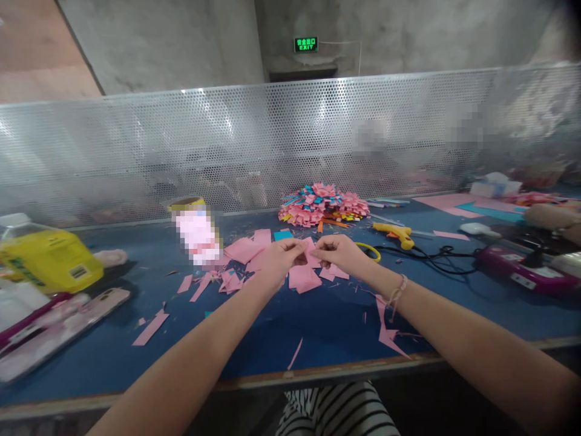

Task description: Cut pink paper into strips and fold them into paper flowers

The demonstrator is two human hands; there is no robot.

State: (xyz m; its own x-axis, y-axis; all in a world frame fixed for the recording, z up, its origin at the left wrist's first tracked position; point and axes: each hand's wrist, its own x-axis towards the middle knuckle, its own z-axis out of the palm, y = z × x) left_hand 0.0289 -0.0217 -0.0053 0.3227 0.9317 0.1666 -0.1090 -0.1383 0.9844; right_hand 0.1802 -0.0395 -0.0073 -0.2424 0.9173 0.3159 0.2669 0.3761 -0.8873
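My left hand [281, 259] and my right hand [334, 251] meet over the middle of the blue table, each with its fingers pinched. Between them they hold a small piece of pink paper [311, 251]. Under and beside the hands lie more pink paper pieces [303, 278], some overlapping in a loose heap [245, 249]. A blue paper piece [283, 235] rests just beyond my left hand. Farther back sits a mound of pink, blue and yellow paper clusters [313, 209]. To the right of it lies a yellow hot glue gun [394, 234].
A perforated metal screen [227, 145] closes off the table's back. On the left stand a yellow-labelled bottle [49, 260] and a phone [63, 327]. A purple power strip [521, 266] with black cables lies at right. Pink scraps [151, 329] are strewn about the table.
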